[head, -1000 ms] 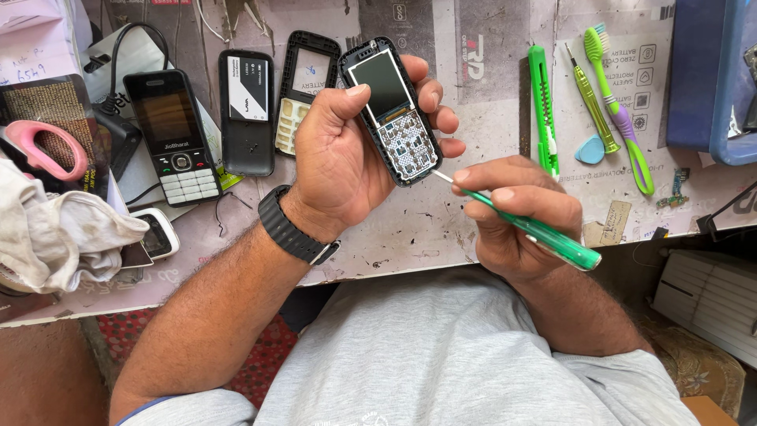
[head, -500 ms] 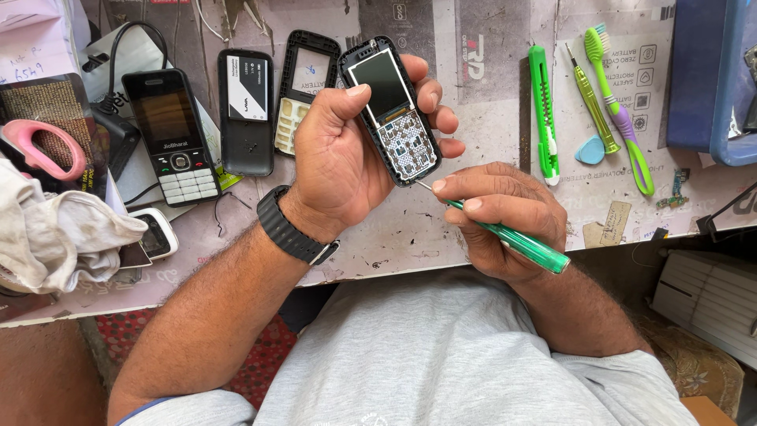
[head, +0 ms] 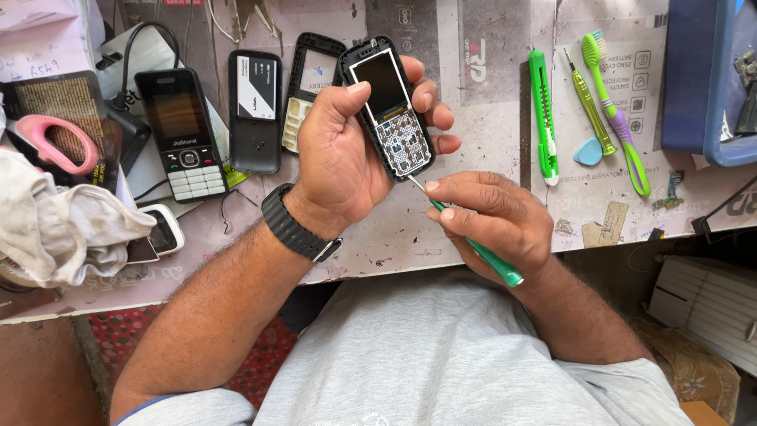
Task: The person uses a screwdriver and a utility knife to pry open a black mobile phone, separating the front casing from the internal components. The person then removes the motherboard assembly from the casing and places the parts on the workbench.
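— Containers first: blue tray (head: pixel 694 95) at the table's (head: pixel 489 87) far right edge; a dark object sits inside, too cropped to identify.

— Item in hand?

— Opened keypad phone (head: pixel 388 106), front cover off, screen and bare keypad board exposed. Left hand (head: pixel 347 158) has its grip closed around it, thumb on the left edge, fingers wrapped behind, raised above the table. Right hand (head: pixel 493 217) pinches a green screwdriver (head: pixel 465 237), grip tight on the shaft, tip touching the phone's lower end.

— Loose stock on the table?

— Black keypad phone (head: pixel 180 130), phone back with battery (head: pixel 255 110), empty phone front frame (head: pixel 309 87), green utility knife (head: pixel 542 118), second small screwdriver (head: pixel 587 102), green toothbrush (head: pixel 619 118), blue pick (head: pixel 587 152), pink scissors (head: pixel 51 142), white cloth (head: pixel 63 225).

— Change against the earlier frame?

— Screwdriver tip has moved up to the phone's base; phone unchanged in the left hand.
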The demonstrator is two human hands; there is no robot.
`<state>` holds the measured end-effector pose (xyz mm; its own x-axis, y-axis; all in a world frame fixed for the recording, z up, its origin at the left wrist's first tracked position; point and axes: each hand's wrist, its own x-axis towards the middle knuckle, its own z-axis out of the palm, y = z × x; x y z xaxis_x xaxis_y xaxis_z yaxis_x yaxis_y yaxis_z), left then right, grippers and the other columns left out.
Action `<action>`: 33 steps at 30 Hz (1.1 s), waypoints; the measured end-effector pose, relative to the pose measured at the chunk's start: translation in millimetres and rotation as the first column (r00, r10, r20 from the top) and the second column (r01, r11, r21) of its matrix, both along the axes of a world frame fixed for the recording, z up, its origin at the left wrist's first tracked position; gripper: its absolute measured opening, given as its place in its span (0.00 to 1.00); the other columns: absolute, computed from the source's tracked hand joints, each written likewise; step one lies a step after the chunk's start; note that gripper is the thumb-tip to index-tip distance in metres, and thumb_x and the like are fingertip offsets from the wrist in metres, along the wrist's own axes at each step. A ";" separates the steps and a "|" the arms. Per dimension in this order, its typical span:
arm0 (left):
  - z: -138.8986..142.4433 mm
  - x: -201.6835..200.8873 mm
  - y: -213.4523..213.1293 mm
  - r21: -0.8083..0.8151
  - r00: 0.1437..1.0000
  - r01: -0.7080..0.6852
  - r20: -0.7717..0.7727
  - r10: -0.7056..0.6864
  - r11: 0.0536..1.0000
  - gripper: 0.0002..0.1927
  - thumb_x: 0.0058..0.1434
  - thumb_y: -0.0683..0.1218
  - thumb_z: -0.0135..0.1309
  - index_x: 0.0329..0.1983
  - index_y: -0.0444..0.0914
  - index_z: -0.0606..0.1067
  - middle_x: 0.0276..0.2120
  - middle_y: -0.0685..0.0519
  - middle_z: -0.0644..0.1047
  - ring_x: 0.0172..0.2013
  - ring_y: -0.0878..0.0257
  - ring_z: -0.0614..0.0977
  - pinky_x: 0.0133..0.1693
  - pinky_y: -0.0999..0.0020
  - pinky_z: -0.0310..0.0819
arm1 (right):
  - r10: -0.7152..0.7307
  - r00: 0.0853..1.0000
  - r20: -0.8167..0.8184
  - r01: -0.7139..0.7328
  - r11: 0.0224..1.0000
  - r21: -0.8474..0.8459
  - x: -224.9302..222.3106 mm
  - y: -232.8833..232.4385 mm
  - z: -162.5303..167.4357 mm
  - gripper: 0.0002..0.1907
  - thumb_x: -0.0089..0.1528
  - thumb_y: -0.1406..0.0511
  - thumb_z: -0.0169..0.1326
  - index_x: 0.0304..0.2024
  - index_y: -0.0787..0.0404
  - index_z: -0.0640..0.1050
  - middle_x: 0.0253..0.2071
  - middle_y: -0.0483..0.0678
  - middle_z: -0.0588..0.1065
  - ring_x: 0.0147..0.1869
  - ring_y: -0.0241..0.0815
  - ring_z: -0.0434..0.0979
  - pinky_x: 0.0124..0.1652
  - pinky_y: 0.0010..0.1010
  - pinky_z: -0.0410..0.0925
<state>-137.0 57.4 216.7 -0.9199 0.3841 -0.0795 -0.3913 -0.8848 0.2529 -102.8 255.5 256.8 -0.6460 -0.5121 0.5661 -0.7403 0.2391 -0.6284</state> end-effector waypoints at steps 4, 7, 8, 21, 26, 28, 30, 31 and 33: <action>4.7 12.2 -4.4 -0.022 1.000 -0.013 0.021 0.013 1.000 0.22 0.72 0.53 0.37 0.60 0.34 0.68 0.46 0.47 0.74 0.51 0.52 0.79 0.56 0.48 0.79 | -0.025 0.998 -0.065 0.031 0.996 0.088 18.1 -9.1 8.4 0.20 0.61 0.77 0.66 0.48 0.61 0.70 0.49 0.56 0.77 0.51 0.52 0.83 0.45 0.37 0.80; 12.3 23.1 -9.5 -0.043 0.999 -0.032 0.040 0.033 0.999 0.22 0.72 0.53 0.37 0.60 0.35 0.68 0.45 0.47 0.74 0.52 0.51 0.79 0.59 0.46 0.79 | -0.011 0.995 -0.100 0.018 0.997 0.070 29.0 -16.4 11.8 0.19 0.61 0.77 0.66 0.48 0.63 0.70 0.49 0.57 0.77 0.51 0.52 0.83 0.45 0.38 0.81; 15.5 26.6 -9.8 -0.029 0.999 -0.031 0.044 0.032 0.999 0.22 0.72 0.53 0.37 0.60 0.35 0.68 0.45 0.47 0.74 0.52 0.51 0.79 0.58 0.46 0.80 | -0.014 0.994 -0.109 0.022 0.997 0.071 32.6 -16.8 13.9 0.19 0.61 0.78 0.66 0.48 0.63 0.70 0.49 0.57 0.77 0.51 0.52 0.83 0.45 0.38 0.81; 35.2 51.0 -19.4 -0.003 0.996 0.023 0.083 -0.023 1.000 0.21 0.71 0.53 0.35 0.58 0.35 0.67 0.44 0.46 0.74 0.49 0.52 0.80 0.55 0.47 0.82 | -0.072 0.997 -0.030 0.066 0.984 -0.166 58.5 -30.5 17.3 0.18 0.62 0.77 0.62 0.48 0.60 0.69 0.46 0.56 0.78 0.49 0.49 0.84 0.46 0.36 0.82; 36.2 51.5 -32.1 0.033 0.999 0.006 0.044 -0.007 0.999 0.22 0.71 0.53 0.35 0.59 0.34 0.67 0.44 0.46 0.74 0.49 0.53 0.80 0.55 0.48 0.82 | -0.075 0.995 0.064 0.085 0.982 -0.171 63.1 -28.8 21.1 0.17 0.64 0.75 0.60 0.49 0.59 0.68 0.47 0.57 0.78 0.49 0.47 0.84 0.44 0.34 0.81; 34.9 51.1 -32.4 0.041 1.000 0.012 0.022 -0.013 0.999 0.22 0.72 0.53 0.36 0.59 0.34 0.67 0.45 0.46 0.74 0.50 0.53 0.80 0.55 0.48 0.82 | -0.064 0.997 0.032 0.068 0.986 -0.155 61.8 -30.0 20.4 0.17 0.64 0.75 0.61 0.49 0.59 0.67 0.46 0.57 0.78 0.48 0.48 0.84 0.46 0.37 0.81; 34.0 50.9 -30.6 0.035 1.000 0.018 0.020 -0.019 0.999 0.22 0.72 0.53 0.36 0.59 0.34 0.67 0.45 0.46 0.74 0.49 0.52 0.80 0.55 0.49 0.83 | -0.040 0.999 0.016 0.042 0.992 -0.117 59.9 -31.2 19.6 0.19 0.64 0.73 0.62 0.49 0.58 0.66 0.46 0.57 0.78 0.49 0.48 0.84 0.45 0.36 0.80; 33.9 50.4 -29.6 0.032 1.000 0.021 0.017 -0.022 0.999 0.22 0.72 0.53 0.36 0.59 0.34 0.67 0.45 0.46 0.74 0.49 0.52 0.80 0.54 0.49 0.83 | -0.028 1.000 0.007 0.029 0.995 -0.099 58.9 -31.6 19.8 0.20 0.64 0.72 0.63 0.49 0.58 0.65 0.46 0.56 0.79 0.49 0.48 0.84 0.45 0.35 0.80; 34.5 50.8 -28.3 0.022 1.000 0.019 0.009 -0.019 1.000 0.23 0.72 0.54 0.36 0.59 0.33 0.67 0.45 0.46 0.74 0.49 0.52 0.80 0.53 0.50 0.84 | -0.024 1.000 -0.003 0.024 0.997 -0.071 57.6 -31.9 19.9 0.21 0.64 0.72 0.63 0.49 0.57 0.64 0.46 0.57 0.79 0.49 0.48 0.84 0.45 0.36 0.80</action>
<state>-86.3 29.1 251.2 -0.9115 0.4035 -0.0796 -0.4107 -0.8823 0.2302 -45.2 223.6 276.8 -0.6549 -0.4548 0.6035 -0.7376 0.2113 -0.6413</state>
